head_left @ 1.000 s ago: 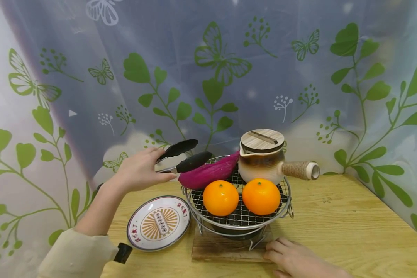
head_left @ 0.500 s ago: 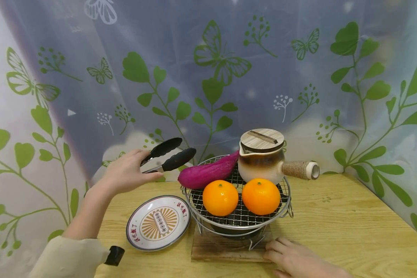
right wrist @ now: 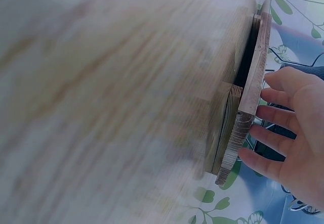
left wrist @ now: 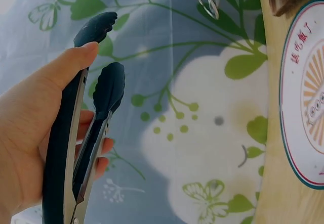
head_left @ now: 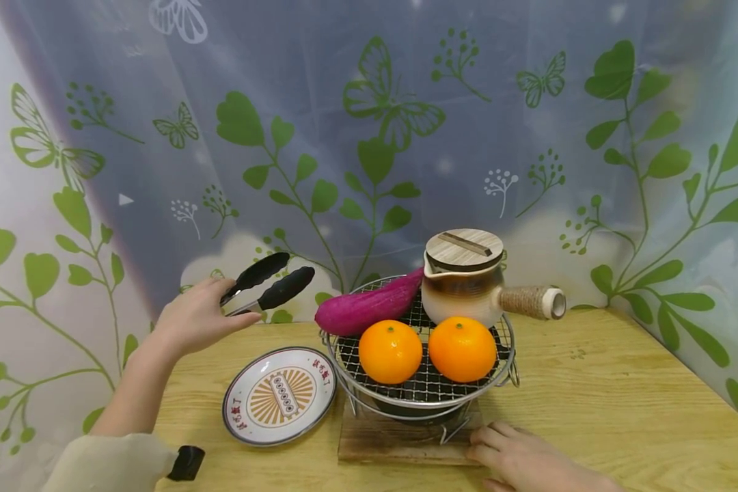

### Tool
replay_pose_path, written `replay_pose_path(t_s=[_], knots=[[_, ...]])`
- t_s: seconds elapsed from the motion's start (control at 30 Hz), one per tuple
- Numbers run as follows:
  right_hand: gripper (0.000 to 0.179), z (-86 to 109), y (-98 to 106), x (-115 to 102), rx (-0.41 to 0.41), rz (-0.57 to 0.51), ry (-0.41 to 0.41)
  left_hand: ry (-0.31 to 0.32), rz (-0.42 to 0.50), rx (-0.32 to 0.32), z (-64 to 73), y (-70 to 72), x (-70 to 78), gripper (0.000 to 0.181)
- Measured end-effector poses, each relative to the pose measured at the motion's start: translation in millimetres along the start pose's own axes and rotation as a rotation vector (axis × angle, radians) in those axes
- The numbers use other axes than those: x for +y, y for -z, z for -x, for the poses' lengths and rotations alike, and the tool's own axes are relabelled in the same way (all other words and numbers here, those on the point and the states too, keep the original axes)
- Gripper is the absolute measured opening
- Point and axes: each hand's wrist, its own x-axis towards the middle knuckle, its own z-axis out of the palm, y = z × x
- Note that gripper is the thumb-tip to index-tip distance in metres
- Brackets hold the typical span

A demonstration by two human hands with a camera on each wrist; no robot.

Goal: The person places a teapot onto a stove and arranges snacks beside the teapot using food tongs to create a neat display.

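Observation:
My left hand grips black-tipped metal tongs, raised behind the plate. In the left wrist view, the tongs have their jaws apart with nothing between them. To their right, a purple sweet potato lies on a round wire grill rack. Two oranges sit at the rack's front. My right hand rests its fingers at the right end of the wooden board under the grill. In the right wrist view, its fingertips touch the board's edge.
A lidded clay teapot stands at the rack's back right, its rope-wrapped handle jutting out over the table. The printed plate is left of the grill on the wooden table. A patterned curtain hangs behind.
My left hand has moved left with the tongs, away from the sweet potato, and the tongs have dropped slightly. The right hand has kept its place on the board.

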Motion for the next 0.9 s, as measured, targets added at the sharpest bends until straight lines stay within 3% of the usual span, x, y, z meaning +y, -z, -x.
replay_pose_path(t_s=[0.37,0.9], knots=[[0.028,0.0,2,0,-0.025,-0.038,-0.011,0.063,0.014,-0.009,6.0,-14.0,-22.5,0.096],[0.028,0.2,0,1,-0.029,-0.050,-0.011,0.078,0.012,-0.002,12.0,-32.8,-43.6,0.099]])
